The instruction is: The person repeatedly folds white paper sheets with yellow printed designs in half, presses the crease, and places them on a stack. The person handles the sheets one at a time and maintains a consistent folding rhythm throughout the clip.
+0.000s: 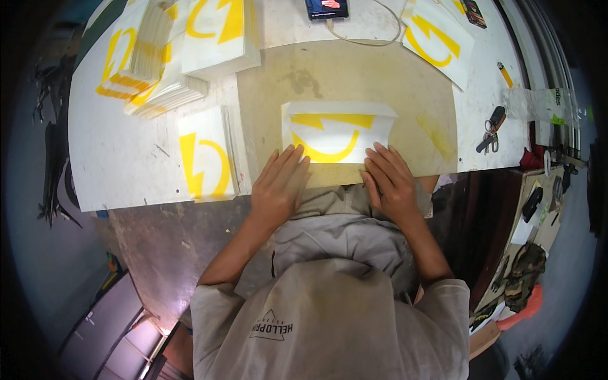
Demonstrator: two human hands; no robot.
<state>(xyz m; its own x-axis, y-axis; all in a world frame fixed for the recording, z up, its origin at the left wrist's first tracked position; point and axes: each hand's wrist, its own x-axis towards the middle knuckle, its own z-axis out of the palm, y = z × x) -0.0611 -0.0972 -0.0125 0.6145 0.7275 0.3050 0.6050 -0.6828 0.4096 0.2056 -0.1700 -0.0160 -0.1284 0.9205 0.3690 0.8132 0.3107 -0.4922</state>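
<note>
A white paper sheet with a yellow printed shape lies in front of me, its far edge creased into a raised flap. My left hand rests with outstretched fingers on its near left corner. Over at the near right corner, my right hand lies with fingers apart and fingertips on the paper. Neither hand grips anything. Beneath the sheet is a tan board on the white table. A low stack of similar printed papers sits just left of my left hand.
Taller stacks of printed papers stand at the far left. A phone with a cable lies at the far edge. More printed sheets, a yellow lighter and keys are on the right.
</note>
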